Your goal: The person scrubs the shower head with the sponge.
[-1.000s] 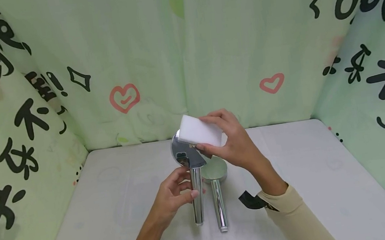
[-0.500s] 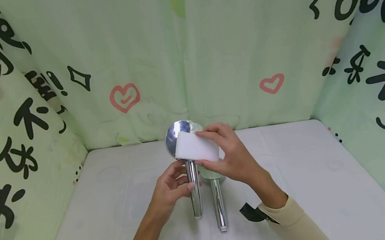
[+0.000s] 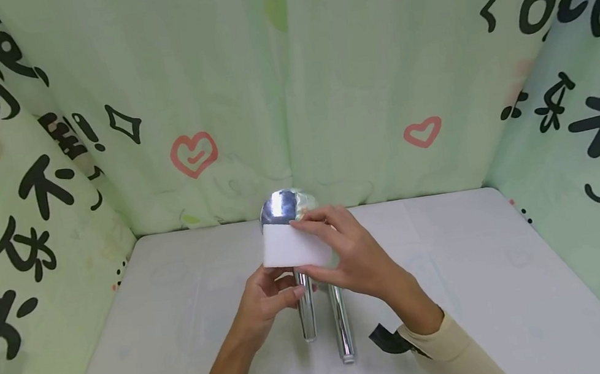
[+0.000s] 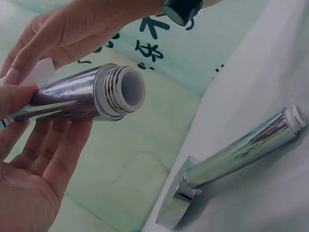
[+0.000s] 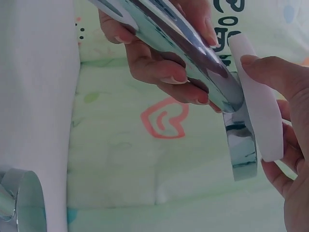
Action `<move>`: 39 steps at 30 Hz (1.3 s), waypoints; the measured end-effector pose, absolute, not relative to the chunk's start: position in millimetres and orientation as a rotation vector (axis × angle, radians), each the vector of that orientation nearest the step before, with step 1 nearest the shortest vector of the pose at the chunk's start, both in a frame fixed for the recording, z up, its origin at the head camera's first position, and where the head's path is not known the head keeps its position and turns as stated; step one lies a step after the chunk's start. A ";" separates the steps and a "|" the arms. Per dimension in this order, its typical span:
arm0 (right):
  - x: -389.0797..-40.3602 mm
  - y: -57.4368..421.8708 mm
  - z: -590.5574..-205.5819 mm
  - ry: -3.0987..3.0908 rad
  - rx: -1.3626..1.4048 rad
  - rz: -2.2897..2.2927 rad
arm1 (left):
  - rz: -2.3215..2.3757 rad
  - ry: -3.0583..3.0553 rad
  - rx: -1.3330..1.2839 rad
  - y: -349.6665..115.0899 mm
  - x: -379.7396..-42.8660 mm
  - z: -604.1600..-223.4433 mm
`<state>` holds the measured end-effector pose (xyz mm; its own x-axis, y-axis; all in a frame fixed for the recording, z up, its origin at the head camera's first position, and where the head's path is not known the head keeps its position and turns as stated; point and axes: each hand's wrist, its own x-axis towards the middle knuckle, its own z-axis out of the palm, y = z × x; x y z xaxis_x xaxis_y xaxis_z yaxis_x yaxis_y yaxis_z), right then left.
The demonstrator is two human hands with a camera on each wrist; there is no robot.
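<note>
A chrome shower head (image 3: 278, 208) is held up above the table, its handle gripped between the thumb and fingers of my left hand (image 3: 267, 299). The handle's open threaded end (image 4: 126, 90) points toward the left wrist camera. My right hand (image 3: 360, 253) pinches a white block-shaped sponge (image 3: 291, 246) by its edges. In the head view the sponge covers the lower part of the round head and the top of the handle. From the right wrist, the sponge (image 5: 260, 104) appears flat along the round head's disc (image 5: 242, 152).
A second chrome shower head (image 3: 342, 327) lies on the white table (image 3: 193, 322), just right of the held one. Its round head is mostly hidden by the sponge and right hand in the head view. A green printed curtain (image 3: 355, 82) surrounds the table at back and sides.
My right hand has moved the sponge down and left across the round head, from its upper right to its lower part. The left hand keeps its grip; the shower head has tilted and risen slightly.
</note>
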<state>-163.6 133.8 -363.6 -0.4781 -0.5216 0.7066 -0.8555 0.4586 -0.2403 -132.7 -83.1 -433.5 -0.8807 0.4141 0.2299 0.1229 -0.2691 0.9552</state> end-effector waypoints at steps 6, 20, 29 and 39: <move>-169.8 129.8 -352.9 -2.172 1.088 0.794 | 2.236 1.748 0.727 -82.2 -130.9 -438.1; -186.1 140.1 -343.8 -2.216 0.913 1.062 | 2.222 1.737 0.771 -81.6 -126.3 -441.0; -185.7 147.8 -345.8 -2.234 0.885 1.254 | 2.232 1.762 0.805 -83.7 -128.0 -440.3; -178.0 147.9 -355.8 -2.206 0.949 1.231 | 2.238 1.854 0.743 -85.0 -131.4 -430.1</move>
